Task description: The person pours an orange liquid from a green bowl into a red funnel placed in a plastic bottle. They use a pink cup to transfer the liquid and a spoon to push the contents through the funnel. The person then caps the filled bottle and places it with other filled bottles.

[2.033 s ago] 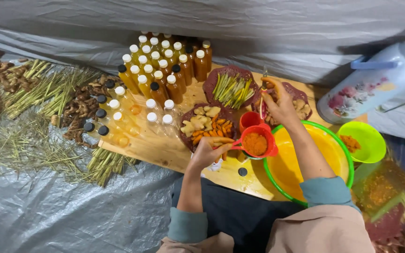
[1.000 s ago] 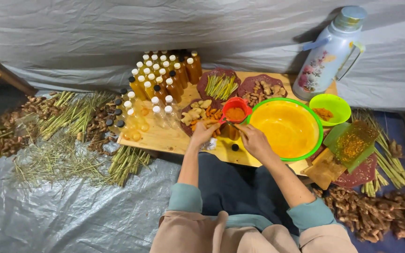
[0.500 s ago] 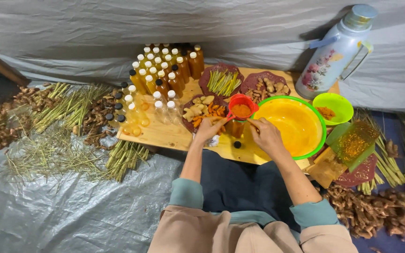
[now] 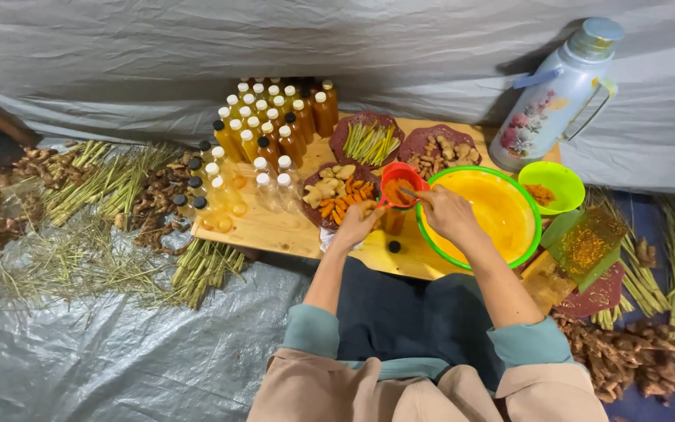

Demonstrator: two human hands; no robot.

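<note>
Between the hands, a red cup (image 4: pixel 398 190) of orange powder sits over the board (image 4: pixel 275 227); the left hand (image 4: pixel 358 222) steadies it from below, fingers curled. Just right, the right hand (image 4: pixel 448 212) pinches a thin stick into the cup, beside the yellow bowl (image 4: pixel 501 211). Left of the left hand lie sliced roots (image 4: pixel 337 191) and bottles (image 4: pixel 275 125).

The low wooden tabletop (image 4: pixel 275 228) carries capped bottles of amber liquid (image 4: pixel 279 125), three dark round plates (image 4: pixel 365 141) of cut roots and stalks, and a green-rimmed bowl of yellow liquid (image 4: pixel 509 215). The grey tarpaulin floor (image 4: pixel 87 352) carries lemongrass bundles (image 4: pixel 201 266), root piles (image 4: pixel 619 355) and a floral thermos (image 4: pixel 556 94).
</note>
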